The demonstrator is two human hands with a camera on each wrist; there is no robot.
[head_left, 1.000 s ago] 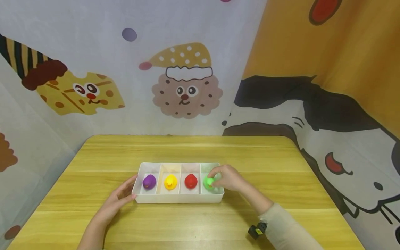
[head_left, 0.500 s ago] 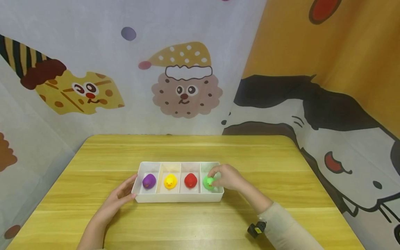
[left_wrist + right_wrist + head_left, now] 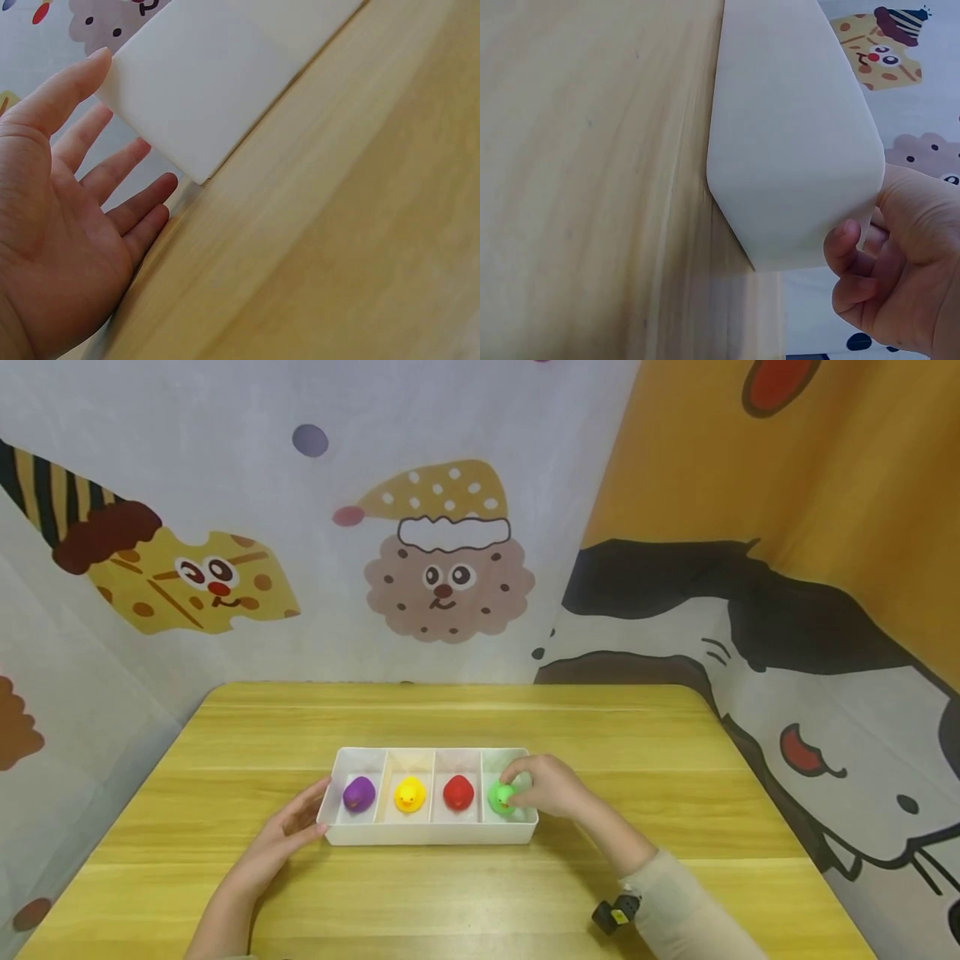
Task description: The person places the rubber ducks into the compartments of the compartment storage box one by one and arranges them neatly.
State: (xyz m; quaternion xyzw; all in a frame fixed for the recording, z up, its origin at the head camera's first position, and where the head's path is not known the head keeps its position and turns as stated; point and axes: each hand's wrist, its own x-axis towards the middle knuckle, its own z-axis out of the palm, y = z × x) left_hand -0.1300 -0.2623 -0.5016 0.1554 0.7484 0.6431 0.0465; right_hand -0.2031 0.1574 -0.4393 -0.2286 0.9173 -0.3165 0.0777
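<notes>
A white box with four-sided walls and dividers point(image 3: 431, 835) stands on the table, with one toy duck in each compartment. From left to right they are a purple duck point(image 3: 359, 794), a yellow duck point(image 3: 409, 795), a red duck point(image 3: 458, 793) and a green duck point(image 3: 498, 796). My right hand point(image 3: 551, 787) reaches over the box's right end and pinches the green duck between thumb and forefinger. Its other fingers curl outside the end wall in the right wrist view. My left hand point(image 3: 281, 837) touches the box's left end with thumb and fingertips, fingers mostly straight.
The wooden table point(image 3: 450, 902) extends around the box on all sides. Behind it hangs a printed cloth point(image 3: 442, 435) with cartoon figures. A small black device point(image 3: 617, 913) is fixed at the right sleeve's cuff.
</notes>
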